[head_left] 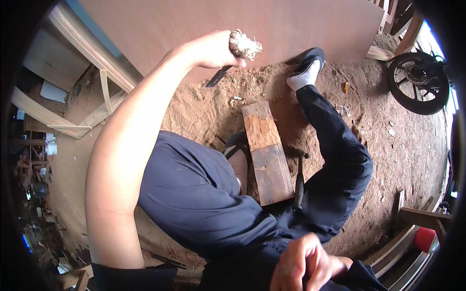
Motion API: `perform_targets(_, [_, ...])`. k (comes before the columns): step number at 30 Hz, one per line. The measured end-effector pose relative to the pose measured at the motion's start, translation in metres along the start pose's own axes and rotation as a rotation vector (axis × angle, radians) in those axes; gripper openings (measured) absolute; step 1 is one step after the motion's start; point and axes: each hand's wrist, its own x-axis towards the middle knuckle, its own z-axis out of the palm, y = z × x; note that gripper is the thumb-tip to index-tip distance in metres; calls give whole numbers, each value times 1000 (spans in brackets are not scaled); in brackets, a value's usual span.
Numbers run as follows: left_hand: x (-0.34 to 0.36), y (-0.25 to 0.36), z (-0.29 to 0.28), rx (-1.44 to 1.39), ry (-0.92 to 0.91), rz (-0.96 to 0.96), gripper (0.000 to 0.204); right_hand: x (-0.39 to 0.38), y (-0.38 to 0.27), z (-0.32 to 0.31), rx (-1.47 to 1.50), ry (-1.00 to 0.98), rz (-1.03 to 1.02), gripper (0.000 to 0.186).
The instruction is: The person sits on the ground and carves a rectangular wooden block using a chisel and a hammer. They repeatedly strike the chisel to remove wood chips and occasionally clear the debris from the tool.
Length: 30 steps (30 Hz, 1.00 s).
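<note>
Stretched far forward, my left hand (216, 51) is closed around a chisel. The frayed, mushroomed end of the chisel's handle (245, 45) sticks out past my fingers, and its flat dark blade (218, 76) shows below the hand. Close to my body, my right hand (303, 264) has curled fingers; what they hold, if anything, is hidden. Between my legs lies a thick wooden board (272, 169), weathered grey at the near part and freshly chipped to pale wood further up. A hammer (299, 182) with a dark handle rests beside the board, against my right leg.
A large plywood sheet (291, 24) stands beyond my feet. Wood chips litter the dirt floor (199, 109). A wooden frame (92, 119) is at the left. At the right are a motorcycle wheel (418, 83), wooden rails (398, 252) and a red object (425, 239).
</note>
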Motion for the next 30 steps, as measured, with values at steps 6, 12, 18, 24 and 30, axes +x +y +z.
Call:
perform_targets(6, [-11,10,-7,-53,-93,-62,46,-1,-61,-159,-1571,911,156,35])
perform_targets(12, [-5,15,-8,-95,-105,-3,42,-39,-74,-287,-1912,1176,881,77])
perform_targets(18, [-8,15,-7,-173,-90,-47,39,-54,-72,-303,-1719,1109,575,89])
perform_targets(24, [-14,15,-7,-148,-107,-4,40,-41,-64,-300,-1197,1257,261,98])
perform_targets(30, [-18,25,-10,-112,-72,12,41,-43,-64,-304,-1245,1221,139,104])
